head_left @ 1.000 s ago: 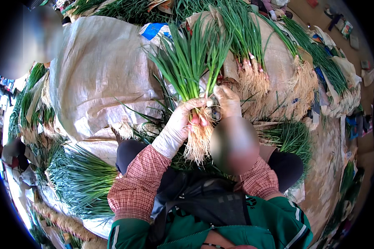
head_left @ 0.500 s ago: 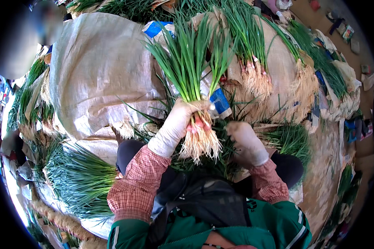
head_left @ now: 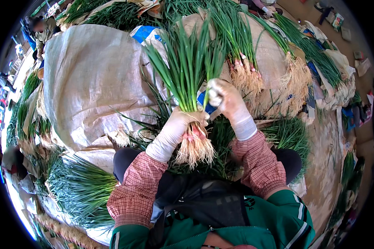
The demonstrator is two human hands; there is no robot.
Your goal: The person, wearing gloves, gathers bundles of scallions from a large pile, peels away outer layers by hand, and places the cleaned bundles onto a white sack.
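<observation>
My left hand, in a pale glove, is closed round a bunch of spring onions just above the pink bulbs. Green leaves fan upward and away from me, and pale stringy roots hang below the fist. My gloved right hand is raised against the right side of the bunch, beside the lower leaves. Its fingers are curled and a little smeared. What they hold, if anything, cannot be made out.
Ahead on the left lies a large pale woven sheet. Another bunch of spring onions rests on sacking ahead to the right. A heap of spring onions lies by my left knee, and more greens lie right of my right knee. People sit farther off.
My right hand has risen from beside the roots to the leaves' right side. The left hand keeps its hold, and the bunch sits slightly lower and further left in view.
</observation>
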